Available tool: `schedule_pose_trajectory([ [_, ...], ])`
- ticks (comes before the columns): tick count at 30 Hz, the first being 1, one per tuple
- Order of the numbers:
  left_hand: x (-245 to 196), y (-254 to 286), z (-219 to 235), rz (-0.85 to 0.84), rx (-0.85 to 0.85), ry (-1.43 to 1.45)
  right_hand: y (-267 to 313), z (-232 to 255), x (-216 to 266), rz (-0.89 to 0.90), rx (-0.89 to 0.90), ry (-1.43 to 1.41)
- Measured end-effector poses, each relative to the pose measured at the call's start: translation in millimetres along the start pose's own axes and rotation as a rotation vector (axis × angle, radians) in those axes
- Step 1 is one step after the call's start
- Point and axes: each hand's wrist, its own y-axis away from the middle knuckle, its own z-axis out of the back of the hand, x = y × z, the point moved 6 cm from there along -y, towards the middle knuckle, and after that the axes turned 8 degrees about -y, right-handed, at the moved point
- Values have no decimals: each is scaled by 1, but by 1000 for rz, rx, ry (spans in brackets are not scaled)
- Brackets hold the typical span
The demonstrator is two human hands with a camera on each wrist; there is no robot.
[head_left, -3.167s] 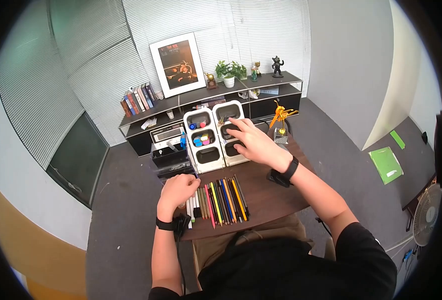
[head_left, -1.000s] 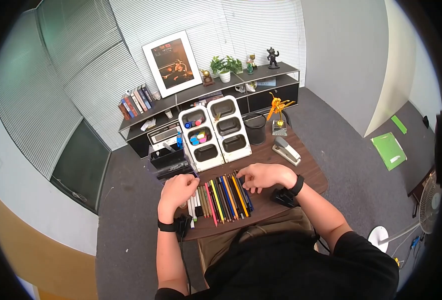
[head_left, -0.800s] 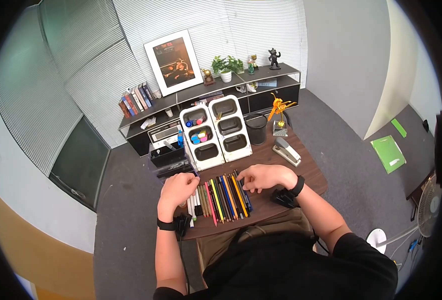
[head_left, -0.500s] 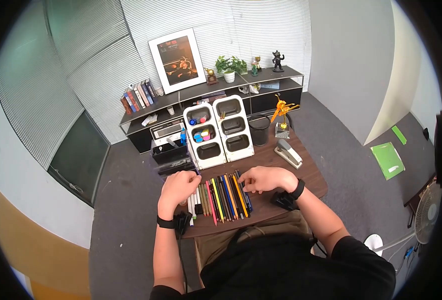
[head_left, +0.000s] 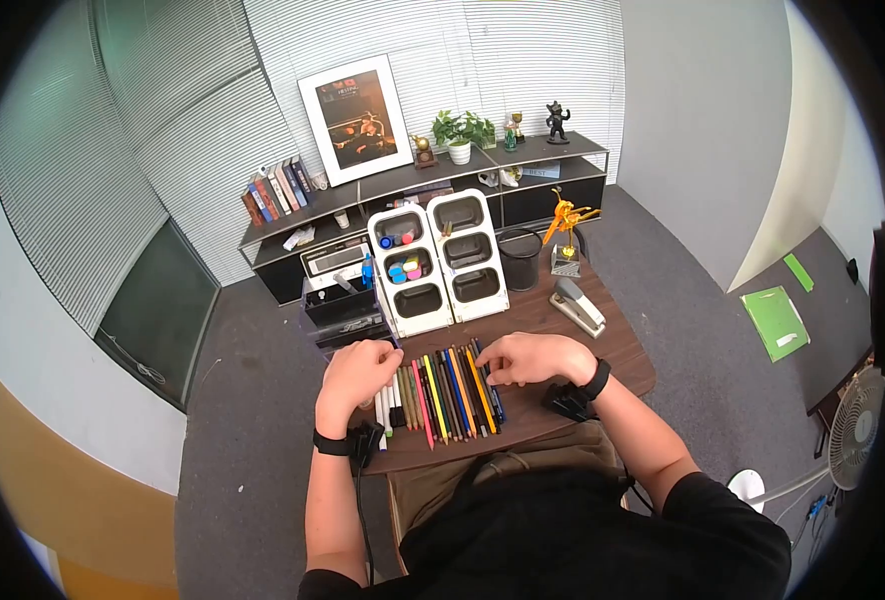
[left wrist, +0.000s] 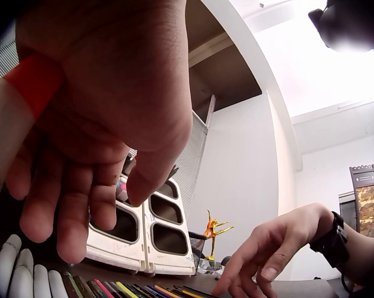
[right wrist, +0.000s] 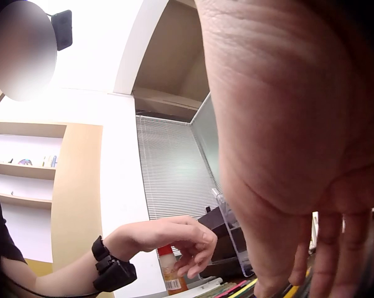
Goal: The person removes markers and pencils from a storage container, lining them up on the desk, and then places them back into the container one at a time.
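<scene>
A row of coloured pencils and pens (head_left: 448, 395) lies side by side on the brown table (head_left: 603, 375). White markers (head_left: 386, 412) form its left end. Over that end hangs my left hand (head_left: 361, 375), fingers relaxed and pointing down in the left wrist view, with nothing gripped. A bottle with a red cap (right wrist: 173, 278) stands beside this hand. My right hand (head_left: 535, 357) rests at the row's right end, its loosely bent fingertips right at the dark blue pens (head_left: 500, 402). Its palm fills much of the right wrist view.
Behind the row stand two white racks (head_left: 479, 312) of black bins, some holding erasers and small items. A black organiser (head_left: 341, 310) is at left. A stapler (head_left: 578, 308), a mesh bin (head_left: 519, 262) and a golden figurine (head_left: 566, 225) stand at right.
My right hand has come down from the right rack to the row's right end, where dark blue pens now lie. In the last second both hands have stayed nearly still.
</scene>
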Motion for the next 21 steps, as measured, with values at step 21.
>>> schedule_pose_trajectory([
  [21, 6, -3, -2, -26, -12, -50, -31, 105, 73, 623, -841, 615],
])
